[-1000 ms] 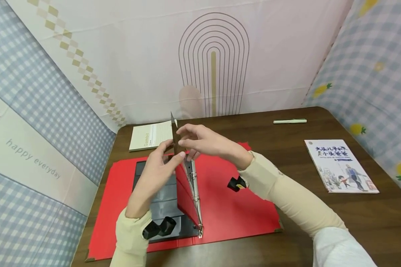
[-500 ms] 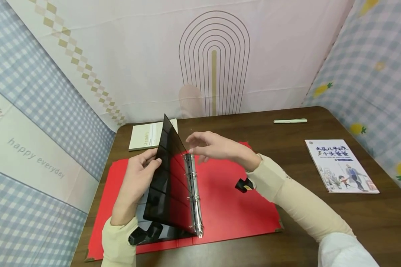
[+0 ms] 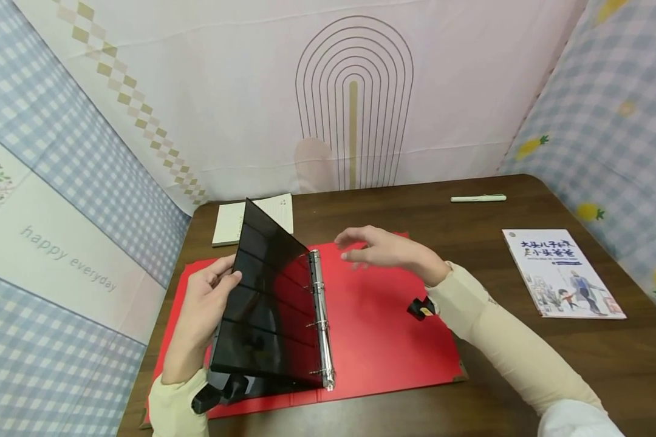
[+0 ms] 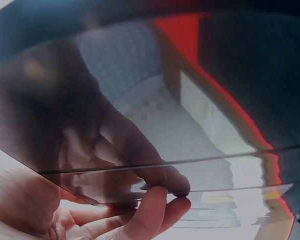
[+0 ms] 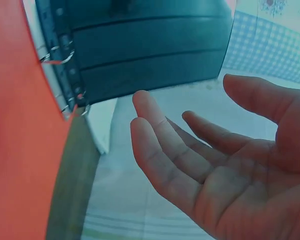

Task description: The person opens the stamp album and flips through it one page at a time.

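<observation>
A red ring binder (image 3: 382, 328) lies spread on the table, its metal rings (image 3: 320, 315) running down the middle. One glossy black pocket page (image 3: 268, 297) stands tilted up from the rings, leaning left. My left hand (image 3: 199, 306) pinches its outer edge between thumb and fingers; the left wrist view shows the fingertips (image 4: 152, 200) against the shiny sheet, which mirrors the hand. Over the binder's bare right cover hovers my right hand (image 3: 385, 250), fingers loosely bent and holding nothing. In the right wrist view its palm (image 5: 240, 185) faces the page, apart from it.
Behind the raised page lies a cream notebook (image 3: 276, 209), partly hidden. A pale green pen (image 3: 478, 198) is at the back right of the brown table (image 3: 404, 209). A white picture-covered book (image 3: 565, 273) lies to the right. Fabric (image 3: 240, 109) hangs around the table.
The left hand has swung the black page leftward and down, so its face now shows. My right hand has come away from the page, moving right.
</observation>
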### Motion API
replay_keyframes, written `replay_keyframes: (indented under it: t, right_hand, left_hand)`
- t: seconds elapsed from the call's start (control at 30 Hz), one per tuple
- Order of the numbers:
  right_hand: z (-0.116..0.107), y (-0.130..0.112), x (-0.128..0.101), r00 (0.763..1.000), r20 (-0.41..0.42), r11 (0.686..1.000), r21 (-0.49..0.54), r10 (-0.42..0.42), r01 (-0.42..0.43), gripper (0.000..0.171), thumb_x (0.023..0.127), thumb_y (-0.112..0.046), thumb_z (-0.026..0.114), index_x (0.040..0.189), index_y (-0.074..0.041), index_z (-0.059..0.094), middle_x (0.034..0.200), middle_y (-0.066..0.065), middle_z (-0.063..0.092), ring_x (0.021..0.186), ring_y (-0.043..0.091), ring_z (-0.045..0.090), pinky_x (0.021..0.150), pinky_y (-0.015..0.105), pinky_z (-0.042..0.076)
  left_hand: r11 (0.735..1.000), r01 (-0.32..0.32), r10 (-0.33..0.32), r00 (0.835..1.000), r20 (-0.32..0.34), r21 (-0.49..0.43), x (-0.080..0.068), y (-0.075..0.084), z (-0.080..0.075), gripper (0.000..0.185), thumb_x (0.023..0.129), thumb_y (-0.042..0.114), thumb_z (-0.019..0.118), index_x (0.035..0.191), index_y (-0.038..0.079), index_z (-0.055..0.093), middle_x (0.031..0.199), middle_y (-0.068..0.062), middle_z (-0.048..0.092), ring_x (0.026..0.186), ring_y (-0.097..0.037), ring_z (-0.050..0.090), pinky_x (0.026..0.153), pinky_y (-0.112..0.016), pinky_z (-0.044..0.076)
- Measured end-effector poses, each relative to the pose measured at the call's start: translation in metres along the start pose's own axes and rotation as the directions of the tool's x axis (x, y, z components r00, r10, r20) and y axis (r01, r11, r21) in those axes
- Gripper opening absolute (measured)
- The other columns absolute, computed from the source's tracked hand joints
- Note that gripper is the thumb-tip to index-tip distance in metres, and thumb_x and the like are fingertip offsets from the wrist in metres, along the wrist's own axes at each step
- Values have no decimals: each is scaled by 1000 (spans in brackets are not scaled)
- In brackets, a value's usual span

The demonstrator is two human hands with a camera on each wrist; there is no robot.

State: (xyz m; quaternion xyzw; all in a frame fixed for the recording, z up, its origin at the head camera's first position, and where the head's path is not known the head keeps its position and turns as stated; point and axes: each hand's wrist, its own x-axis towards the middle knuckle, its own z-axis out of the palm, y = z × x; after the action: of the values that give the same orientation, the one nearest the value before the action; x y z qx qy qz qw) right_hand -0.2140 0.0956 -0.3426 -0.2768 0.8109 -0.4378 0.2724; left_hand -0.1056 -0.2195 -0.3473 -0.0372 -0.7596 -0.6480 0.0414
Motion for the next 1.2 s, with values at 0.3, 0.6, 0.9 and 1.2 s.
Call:
replay_keyframes:
  t: [0.3,0.6,0.9,1.2]
  right_hand:
    - [-4,37,-16,999,30,999,-11,42,-41,48,99,-11,62,141,8,49,136,23,56,117,34,60,94,47,52]
    - [-7,59,-21,999,40,998,-60,27,-25,53,99,-14,63,142,13,45,139,27,53,129,42,51,99,44,49]
    - [-10,60,-29,1000,26,989,-148,-12,16,53,100,-17,63,142,10,46,136,25,56,127,42,54,104,49,46]
    - [-20,48,-37,998,-31,966,-255,-48,38,48,99,-13,64,140,6,50,130,17,62,119,37,60,101,50,48]
  left_hand:
    - [995,33,-34,999,-6,-96,-12,-23,-17,35,103,-3,46,135,-18,49,112,0,72,93,-11,71,76,-27,58]
    - [996,88,-89,990,-106,-12,-22,-44,-29,30,102,-1,51,127,-17,55,97,3,70,81,-11,67,67,-25,56]
    - [955,237,-231,972,-53,178,-24,-66,-49,37,104,3,49,137,-14,48,101,-8,65,75,-9,63,65,-26,54]
    - [821,367,-363,927,-97,438,-23,-89,-55,57,104,14,55,148,-11,30,113,-24,54,95,-26,56,75,-33,45]
